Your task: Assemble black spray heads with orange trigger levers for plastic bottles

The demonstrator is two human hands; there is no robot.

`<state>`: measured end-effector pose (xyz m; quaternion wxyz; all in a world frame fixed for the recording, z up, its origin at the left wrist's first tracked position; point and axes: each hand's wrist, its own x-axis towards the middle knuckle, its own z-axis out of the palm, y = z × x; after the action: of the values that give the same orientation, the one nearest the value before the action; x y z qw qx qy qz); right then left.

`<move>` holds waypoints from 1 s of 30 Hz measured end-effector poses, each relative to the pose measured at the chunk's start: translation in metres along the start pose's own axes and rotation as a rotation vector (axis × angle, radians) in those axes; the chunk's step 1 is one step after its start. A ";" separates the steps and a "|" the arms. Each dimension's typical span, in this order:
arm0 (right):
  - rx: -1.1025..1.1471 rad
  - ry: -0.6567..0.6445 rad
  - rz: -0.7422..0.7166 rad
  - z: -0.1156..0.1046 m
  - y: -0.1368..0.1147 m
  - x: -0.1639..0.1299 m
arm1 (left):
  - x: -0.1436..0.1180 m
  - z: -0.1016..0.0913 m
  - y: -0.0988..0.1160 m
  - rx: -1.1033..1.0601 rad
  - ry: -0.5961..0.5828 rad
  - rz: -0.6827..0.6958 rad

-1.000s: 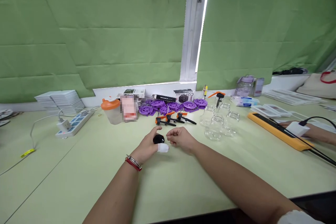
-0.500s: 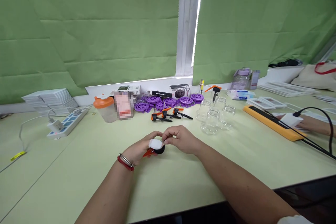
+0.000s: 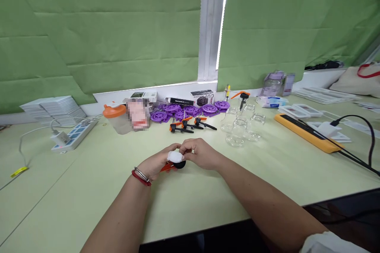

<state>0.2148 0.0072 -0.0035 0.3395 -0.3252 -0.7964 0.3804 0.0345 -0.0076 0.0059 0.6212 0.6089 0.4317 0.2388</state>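
hands meet mid-table: left hand [image 3: 154, 165], thumb bandaged, grasps small black-orange clamp [image 3: 175, 165]; right hand [image 3: 200, 154] pinches its top. glass jars [image 3: 240, 126] stand empty beyond.

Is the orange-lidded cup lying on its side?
No, the orange-lidded cup stands upright on the table, lid on top.

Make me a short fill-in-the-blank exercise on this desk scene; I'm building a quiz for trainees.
1. The left hand has a bandage of ____ colour on one finger.
2. The purple wheels lie ____ the small clamps, toward the window.
3. The shaker cup has a lid of ____ colour.
4. The right hand ____ the left hand.

Missing: white; behind; orange; touches
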 end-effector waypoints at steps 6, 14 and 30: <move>0.019 -0.010 0.010 0.000 0.001 0.000 | 0.001 -0.001 -0.002 -0.037 -0.025 0.007; 0.094 0.000 -0.027 0.002 0.007 0.001 | 0.002 -0.002 -0.005 -0.018 -0.034 -0.010; 0.025 -0.017 -0.017 -0.002 0.003 0.003 | 0.003 -0.004 -0.004 -0.016 -0.061 -0.051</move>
<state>0.2155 0.0118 -0.0045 0.3401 -0.3109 -0.7972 0.3900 0.0314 -0.0036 0.0016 0.6449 0.5997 0.4260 0.2075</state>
